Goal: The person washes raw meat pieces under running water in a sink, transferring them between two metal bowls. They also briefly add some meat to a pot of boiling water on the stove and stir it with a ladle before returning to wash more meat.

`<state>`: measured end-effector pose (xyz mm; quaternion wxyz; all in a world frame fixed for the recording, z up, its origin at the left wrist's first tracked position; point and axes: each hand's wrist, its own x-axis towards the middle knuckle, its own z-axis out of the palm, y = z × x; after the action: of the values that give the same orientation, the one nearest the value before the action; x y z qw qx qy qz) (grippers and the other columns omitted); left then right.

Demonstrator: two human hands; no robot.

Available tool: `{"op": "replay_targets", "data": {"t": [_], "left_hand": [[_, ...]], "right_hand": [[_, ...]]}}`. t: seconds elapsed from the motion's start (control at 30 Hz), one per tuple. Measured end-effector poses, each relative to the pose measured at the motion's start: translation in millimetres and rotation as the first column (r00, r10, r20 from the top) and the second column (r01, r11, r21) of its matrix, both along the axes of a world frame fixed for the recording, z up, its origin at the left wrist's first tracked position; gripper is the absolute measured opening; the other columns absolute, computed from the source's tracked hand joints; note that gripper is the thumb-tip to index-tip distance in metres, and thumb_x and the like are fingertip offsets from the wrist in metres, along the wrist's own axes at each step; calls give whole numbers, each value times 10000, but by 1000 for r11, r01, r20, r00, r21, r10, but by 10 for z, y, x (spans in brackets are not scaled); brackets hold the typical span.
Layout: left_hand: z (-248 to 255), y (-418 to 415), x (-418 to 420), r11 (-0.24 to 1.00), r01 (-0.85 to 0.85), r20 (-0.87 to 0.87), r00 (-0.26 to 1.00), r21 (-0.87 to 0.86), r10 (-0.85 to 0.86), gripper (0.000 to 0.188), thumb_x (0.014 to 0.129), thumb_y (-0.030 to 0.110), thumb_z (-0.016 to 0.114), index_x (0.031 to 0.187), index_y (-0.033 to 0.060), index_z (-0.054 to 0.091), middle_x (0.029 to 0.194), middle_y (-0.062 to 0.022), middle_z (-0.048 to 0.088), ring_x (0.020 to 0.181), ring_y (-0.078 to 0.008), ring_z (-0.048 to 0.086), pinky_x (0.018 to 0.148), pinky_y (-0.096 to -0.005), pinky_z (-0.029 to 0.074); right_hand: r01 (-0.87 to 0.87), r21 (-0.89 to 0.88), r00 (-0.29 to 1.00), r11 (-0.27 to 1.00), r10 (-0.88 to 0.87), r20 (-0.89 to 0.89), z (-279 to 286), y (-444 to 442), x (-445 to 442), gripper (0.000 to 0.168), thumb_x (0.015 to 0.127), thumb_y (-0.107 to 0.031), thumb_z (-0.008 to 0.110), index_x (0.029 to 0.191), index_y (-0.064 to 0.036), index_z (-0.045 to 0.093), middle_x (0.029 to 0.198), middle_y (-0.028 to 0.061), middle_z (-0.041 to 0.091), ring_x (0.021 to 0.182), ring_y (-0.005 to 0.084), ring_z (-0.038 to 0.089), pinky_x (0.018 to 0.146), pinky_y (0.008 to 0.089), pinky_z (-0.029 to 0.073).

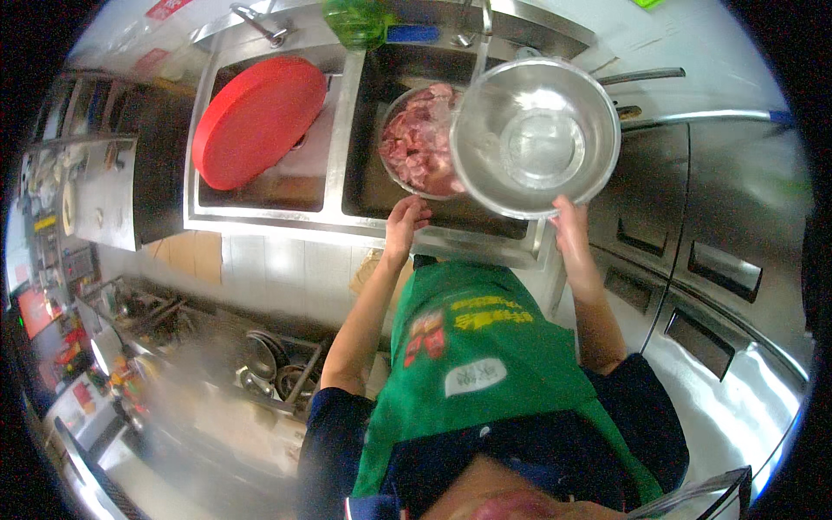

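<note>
My right hand [570,224] grips the near rim of a large stainless steel bowl [539,140], which is tilted at the right side of the sink and looks empty apart from a wet sheen. Just left of it, partly covered by its rim, a round metal container of raw meat pieces [421,140] sits in the right sink basin [370,185]. My left hand [407,218] is near that container's front rim with its fingers curled; whether it touches the rim is unclear. Behind the bowl a faucet [487,19] reaches over the basin.
A thick red round cutting board [260,123] leans in the left basin [286,198]. A green plastic container [357,23] and a blue object [413,34] stand behind the sink. Steel cabinet doors [650,182] are at the right, and pans [263,354] lie at lower left.
</note>
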<state>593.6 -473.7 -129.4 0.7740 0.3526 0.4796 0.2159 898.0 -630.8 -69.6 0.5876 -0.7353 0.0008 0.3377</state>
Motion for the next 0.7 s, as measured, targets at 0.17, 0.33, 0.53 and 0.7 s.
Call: {"op": "replay_targets", "data": {"t": [0.17,0.33,0.53,0.7], "left_hand": [[-61,-173,-319,1000,-13,-7,1000,-26,13,344,1006,217,527,1293,28,540,1169,-94,648,1018,-216,660,884,-357,526],[71,-344,-630,999,1,-18,1000,34,0,289,1008,181,524,1251,31,565,1189,-95,637,1045,-217,648,890,-346,518],[226,-483,-1132,995,-49,-89,994,83,57,245,1010,161,528,1203,23,591,1153,-80,645,1037,-200,651,878,-332,513],[26,-711,-1413,998,-41,-97,994,53,46,239,1007,150,532,1197,20,594,1145,-76,653,1027,-197,656,870,-327,514]], "right_hand": [[-150,34,849,988,146,-508,312,357,-136,504,786,-94,568,1237,73,418,1223,229,523,1057,426,605,854,565,575],[98,329,422,939,260,-868,-96,739,-4,605,876,-122,509,1365,159,290,1433,411,304,1290,537,433,613,325,647],[363,360,-336,859,481,-810,-180,815,-801,708,918,-173,541,1510,26,206,1526,319,266,1305,448,467,452,271,586],[-225,258,527,940,340,-778,-251,1377,-1812,263,815,-196,630,985,3,658,969,158,672,895,279,645,749,375,540]]}}
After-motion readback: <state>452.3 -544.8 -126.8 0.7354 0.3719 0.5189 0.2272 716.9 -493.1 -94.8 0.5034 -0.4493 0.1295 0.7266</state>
